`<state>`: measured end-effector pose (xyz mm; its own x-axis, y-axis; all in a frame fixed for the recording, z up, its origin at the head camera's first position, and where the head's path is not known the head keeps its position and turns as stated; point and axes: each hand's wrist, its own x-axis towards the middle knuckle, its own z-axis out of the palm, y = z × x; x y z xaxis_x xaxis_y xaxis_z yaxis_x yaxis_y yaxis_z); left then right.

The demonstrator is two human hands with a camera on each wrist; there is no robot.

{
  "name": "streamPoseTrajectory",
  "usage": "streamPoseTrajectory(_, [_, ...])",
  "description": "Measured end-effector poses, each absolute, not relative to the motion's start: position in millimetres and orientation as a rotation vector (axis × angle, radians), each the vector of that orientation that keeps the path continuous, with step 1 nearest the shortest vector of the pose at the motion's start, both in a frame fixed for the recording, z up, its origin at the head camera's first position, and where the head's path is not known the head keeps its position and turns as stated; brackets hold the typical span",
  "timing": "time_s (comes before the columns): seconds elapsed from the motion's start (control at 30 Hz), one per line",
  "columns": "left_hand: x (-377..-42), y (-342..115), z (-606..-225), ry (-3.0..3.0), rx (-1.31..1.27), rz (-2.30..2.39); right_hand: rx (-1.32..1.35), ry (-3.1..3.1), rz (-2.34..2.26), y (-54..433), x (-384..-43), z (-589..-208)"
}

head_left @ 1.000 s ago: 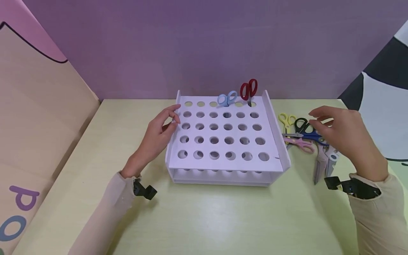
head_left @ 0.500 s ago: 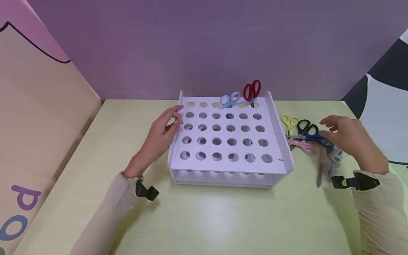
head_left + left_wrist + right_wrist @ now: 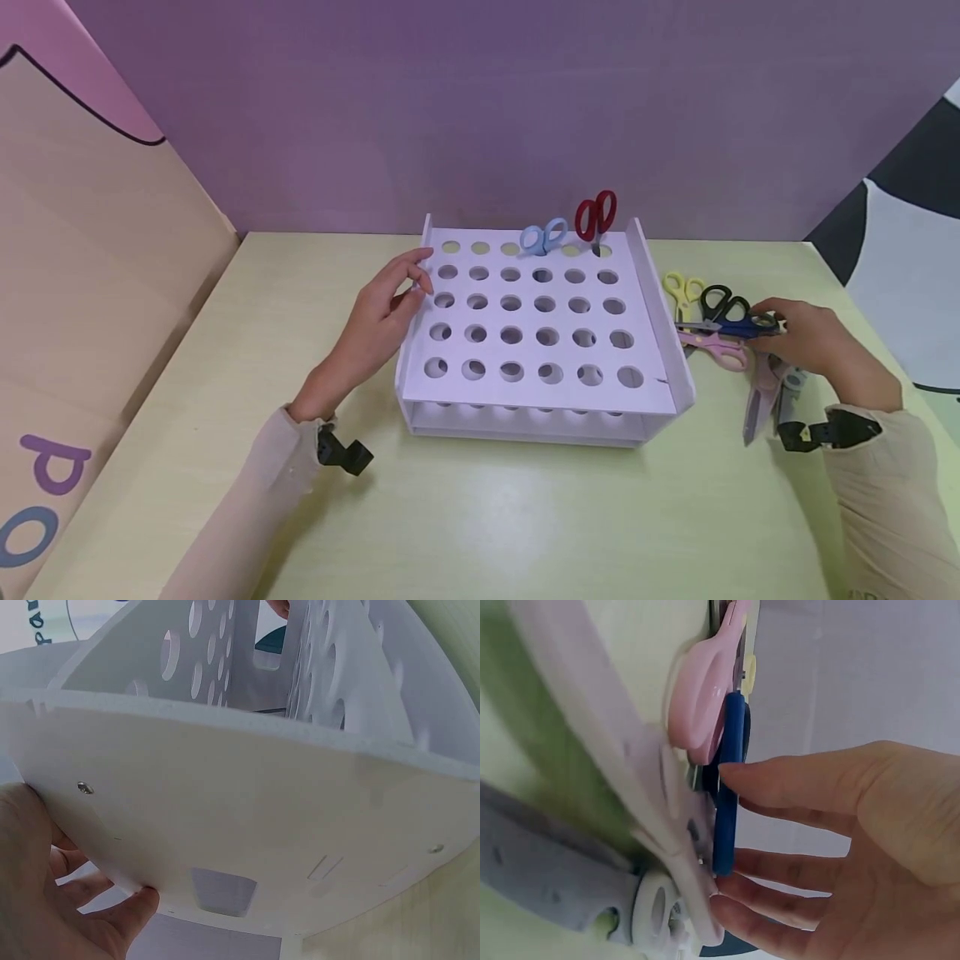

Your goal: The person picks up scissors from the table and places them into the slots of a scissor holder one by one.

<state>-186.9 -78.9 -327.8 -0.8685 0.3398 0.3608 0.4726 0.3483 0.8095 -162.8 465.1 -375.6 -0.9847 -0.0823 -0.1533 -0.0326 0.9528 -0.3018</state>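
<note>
A white rack (image 3: pixel 528 319) with rows of round holes stands on the table. My left hand (image 3: pixel 375 321) holds its left side panel (image 3: pixel 247 817) at the edge, the thumb on the outer face. Light-blue-handled scissors (image 3: pixel 543 237) and red-handled scissors (image 3: pixel 596 217) stand in the back row of holes. To the right of the rack, my right hand (image 3: pixel 813 342) pinches a handle loop of the blue scissors (image 3: pixel 729 787), with the thumb on the near edge and fingers behind. Pink scissors (image 3: pixel 697 697) lie close beside them.
Yellow scissors (image 3: pixel 684 290), black-handled scissors (image 3: pixel 722 302) and pale pink-handled scissors (image 3: pixel 762 392) overlap in the pile. A grey-bladed pair (image 3: pixel 789 396) lies near the right wrist. A purple wall (image 3: pixel 480 117) rises behind the table (image 3: pixel 487 508).
My right hand has come down onto the pile and taken hold of the blue scissors' handle. The left hand stays at the rack's left side.
</note>
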Motion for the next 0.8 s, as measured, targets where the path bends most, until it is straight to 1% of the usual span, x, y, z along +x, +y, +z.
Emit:
streamPoseTrajectory(0.53, [-188.9,-78.2,-328.8,-2.463,-0.734,-1.581,-0.035,2.949,-0.543,464.8,-165.0,-382.3])
streamPoseTrajectory(0.8, [-187.0,-77.4,-328.3,-2.469,-0.724,-1.579,-0.075,3.020,-0.553,464.5,-163.7,-383.0])
